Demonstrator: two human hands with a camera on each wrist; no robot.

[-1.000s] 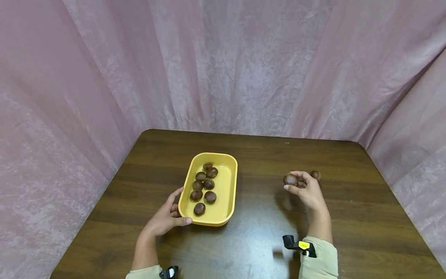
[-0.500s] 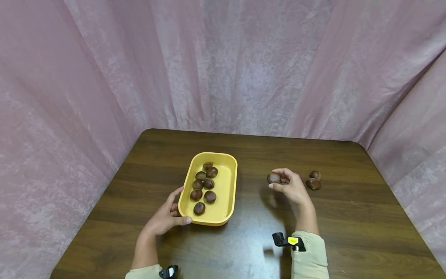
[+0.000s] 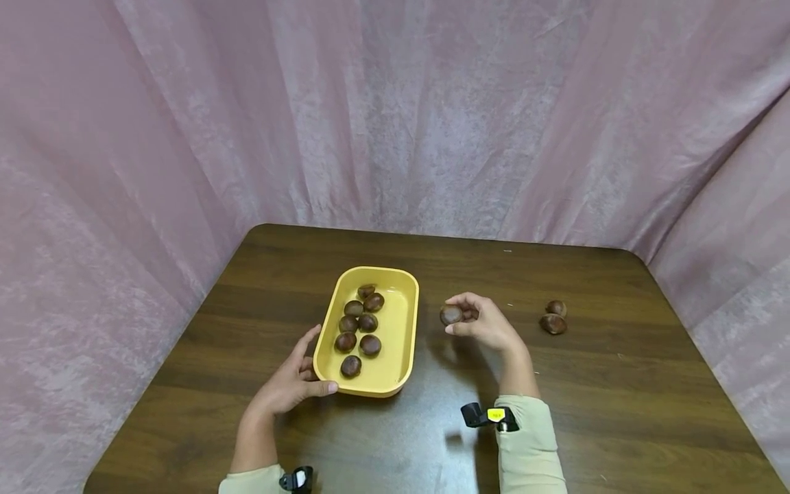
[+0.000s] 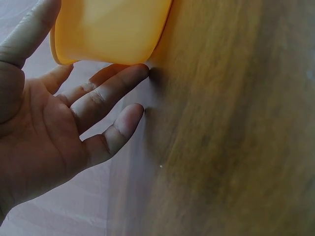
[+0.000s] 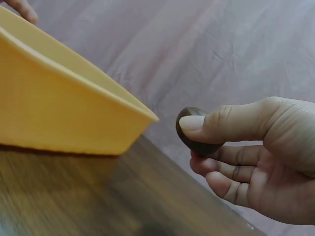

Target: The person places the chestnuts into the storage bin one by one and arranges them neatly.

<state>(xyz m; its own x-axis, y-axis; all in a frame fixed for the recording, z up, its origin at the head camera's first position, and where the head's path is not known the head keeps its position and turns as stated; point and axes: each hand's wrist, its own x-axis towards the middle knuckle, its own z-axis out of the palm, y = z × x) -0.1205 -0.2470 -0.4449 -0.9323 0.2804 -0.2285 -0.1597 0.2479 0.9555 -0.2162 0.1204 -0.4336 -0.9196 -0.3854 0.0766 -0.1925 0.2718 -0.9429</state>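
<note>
In the head view, my left hand [image 3: 288,385] rests against the near left corner of a yellow tray [image 3: 409,329]. Its thumb touches the near side and its index finger the left side; the left wrist view shows the fingers [image 4: 106,98] spread and fairly straight. Several brown chestnuts [image 3: 370,345] lie inside, mostly along the tray's left half. My right hand [image 3: 492,328] pinches one chestnut [image 3: 450,315] between thumb and fingers, just right of the tray. From the right wrist, this chestnut [image 5: 197,142] appears raised, apart from the tray wall [image 5: 64,108].
Two more chestnuts [image 3: 553,324] lie close together on the brown wooden table [image 3: 617,384], right of my right hand. A pink curtain [image 3: 432,123] hangs behind the table's far edge and along its sides. Tiny pale bits dot the tabletop.
My right hand has carried its chestnut left toward the tray, moving away from the two chestnuts on the table, which now show fully. The left hand stays at the tray corner.
</note>
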